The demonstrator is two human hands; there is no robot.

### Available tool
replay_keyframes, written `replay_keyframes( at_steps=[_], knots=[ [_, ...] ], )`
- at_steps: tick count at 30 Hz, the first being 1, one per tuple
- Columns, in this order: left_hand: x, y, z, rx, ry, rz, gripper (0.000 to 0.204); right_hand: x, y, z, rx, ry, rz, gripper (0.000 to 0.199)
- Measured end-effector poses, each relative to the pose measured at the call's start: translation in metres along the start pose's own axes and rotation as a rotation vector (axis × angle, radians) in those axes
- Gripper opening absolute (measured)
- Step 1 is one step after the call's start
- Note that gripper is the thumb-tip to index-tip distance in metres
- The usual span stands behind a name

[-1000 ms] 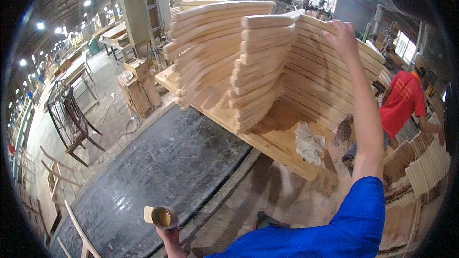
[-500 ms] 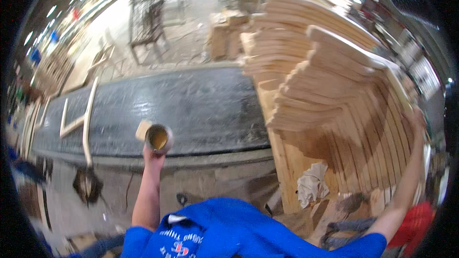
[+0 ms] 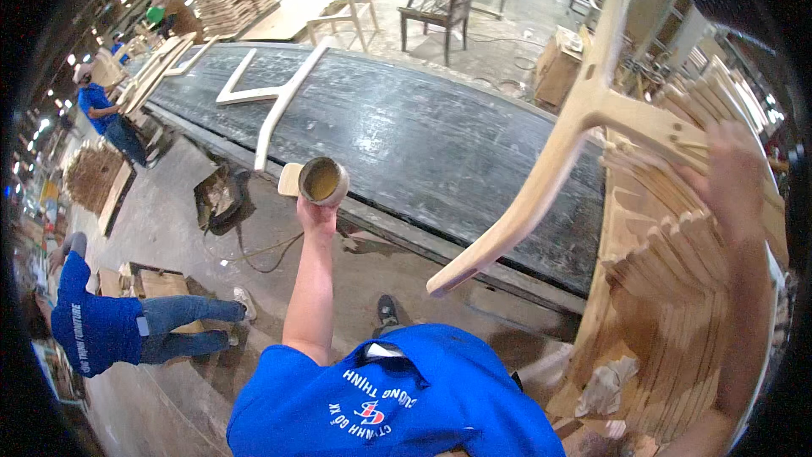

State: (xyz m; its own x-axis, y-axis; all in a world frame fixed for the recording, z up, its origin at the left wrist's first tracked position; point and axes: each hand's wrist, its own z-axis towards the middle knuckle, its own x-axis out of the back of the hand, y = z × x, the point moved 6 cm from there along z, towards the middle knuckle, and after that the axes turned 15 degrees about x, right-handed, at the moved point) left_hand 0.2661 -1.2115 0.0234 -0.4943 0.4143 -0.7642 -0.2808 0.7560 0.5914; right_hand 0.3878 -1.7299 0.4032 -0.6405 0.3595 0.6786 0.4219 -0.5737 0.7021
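A round cup [image 3: 337,192] with yellowish-brown liquid in it sits in my left hand [image 3: 316,222], whose fingers are wrapped round it above the near edge of the dark table. A small pale wooden piece [image 3: 289,179] juts out at the cup's left side; how it is held is hidden. My right hand [image 3: 734,173], blurred, grips the short arm of a branched wooden chair-frame piece [image 3: 584,110]. This piece is raised in front of the stacked parts, its long curved leg pointing down toward me over the table's edge.
Similar wooden parts [image 3: 677,262] are stacked at the right, beside a crumpled white cloth [image 3: 607,385]. Another frame piece [image 3: 292,89] lies on the long dark table [image 3: 406,131]. Co-workers in blue [image 3: 97,326] are at the left; a dark chair [image 3: 444,4] stands beyond.
My right hand, earlier at the stack's far right side, now has a chair-frame piece raised from there. The view has swung to the right; the cup stays in my left hand.
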Motion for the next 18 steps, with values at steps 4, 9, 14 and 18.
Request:
replay_keyframes(
  at_steps=[4,9,14,18],
  knots=[
    [0.070,0.068,-0.001,-0.130,0.184,-0.021,0.037,-0.058,-0.135,0.137,0.206,-0.187,0.081,0.056],
    [0.153,0.133,-0.023,-0.151,0.377,0.178,0.038,-0.155,-0.263,0.221,0.350,-0.101,0.320,0.055],
    [0.122,0.106,-0.023,0.002,0.461,0.305,0.044,-0.247,-0.327,0.213,0.330,-0.191,0.441,0.055],
    [0.076,0.054,0.017,0.230,0.277,0.274,0.048,-0.295,-0.332,0.186,0.246,-0.138,0.499,0.043]
  ],
)
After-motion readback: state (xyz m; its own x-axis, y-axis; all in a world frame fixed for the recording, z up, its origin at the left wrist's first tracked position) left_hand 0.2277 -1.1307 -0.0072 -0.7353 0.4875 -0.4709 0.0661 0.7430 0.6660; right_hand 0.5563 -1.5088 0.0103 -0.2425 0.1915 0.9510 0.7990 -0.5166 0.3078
